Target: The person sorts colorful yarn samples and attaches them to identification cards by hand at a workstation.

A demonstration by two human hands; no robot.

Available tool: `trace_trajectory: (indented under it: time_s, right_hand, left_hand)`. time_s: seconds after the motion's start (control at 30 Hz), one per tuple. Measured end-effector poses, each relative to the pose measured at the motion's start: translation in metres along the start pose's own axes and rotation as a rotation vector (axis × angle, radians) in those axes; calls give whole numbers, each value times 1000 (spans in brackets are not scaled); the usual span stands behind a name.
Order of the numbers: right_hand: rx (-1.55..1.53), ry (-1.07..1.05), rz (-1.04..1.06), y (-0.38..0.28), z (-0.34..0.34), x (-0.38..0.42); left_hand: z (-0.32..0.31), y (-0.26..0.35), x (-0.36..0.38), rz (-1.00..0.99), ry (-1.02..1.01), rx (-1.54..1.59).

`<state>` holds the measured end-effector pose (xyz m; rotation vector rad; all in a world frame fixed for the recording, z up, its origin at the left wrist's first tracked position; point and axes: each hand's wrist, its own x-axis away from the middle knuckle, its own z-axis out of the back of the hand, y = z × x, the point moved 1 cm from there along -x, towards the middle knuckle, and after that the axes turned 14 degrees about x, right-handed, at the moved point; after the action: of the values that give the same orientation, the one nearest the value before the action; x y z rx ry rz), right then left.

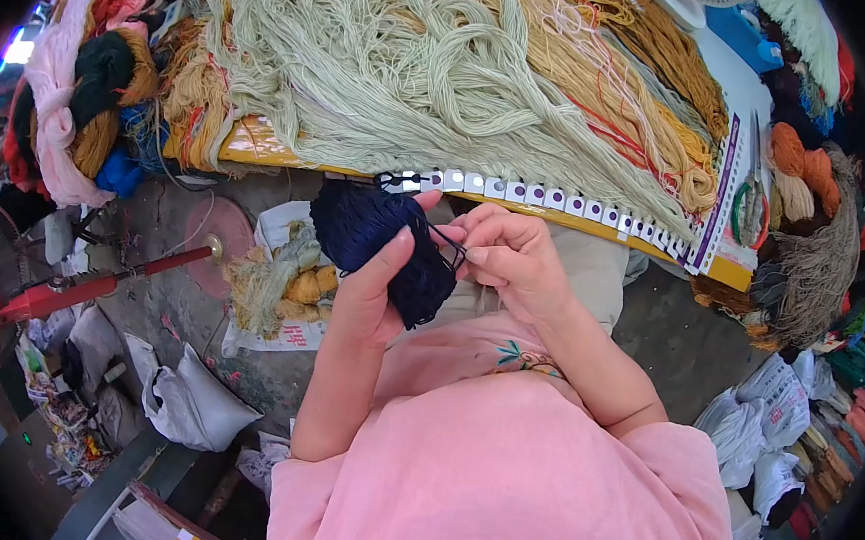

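Observation:
A dark navy yarn bundle (355,227) is held in my left hand (387,272), whose fingers wrap round it near the table's front edge. My right hand (512,256) is just to the right, thumb and fingertips pinched on a dark strand that runs from the bundle. Above both hands, pale green yarn (396,77) lies heaped over the table, beside orange and tan yarn (567,64). A row of small white tags with dark dots (518,192) runs along the yellow table edge (261,145).
Scissors (752,197) with green and red handles lie at the right end of the table. Yarn hanks (64,94) hang at the left. A red metal arm (90,286) stands at the lower left, near white sacks (198,399) on the floor.

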<state>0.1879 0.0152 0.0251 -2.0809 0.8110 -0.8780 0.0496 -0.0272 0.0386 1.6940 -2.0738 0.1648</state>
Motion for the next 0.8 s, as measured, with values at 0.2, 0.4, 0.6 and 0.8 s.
trace_trajectory:
  time_s: [0.2,0.4,0.6,0.8]
  right_hand:
    - [-60,-12,77,3,-1,0]
    - [-110,0,-23,-3,2,-1]
    - [338,42,52,0,1,-2]
    - [308,49,20,2,-2,-3]
  left_hand:
    - [1,0,1,-25,26,-161]
    - [-5,-6,-1,-9,176,-134]
    - [4,-10,-3,-64,248,-159]
    - [0,-13,-5,-112,289,-111]
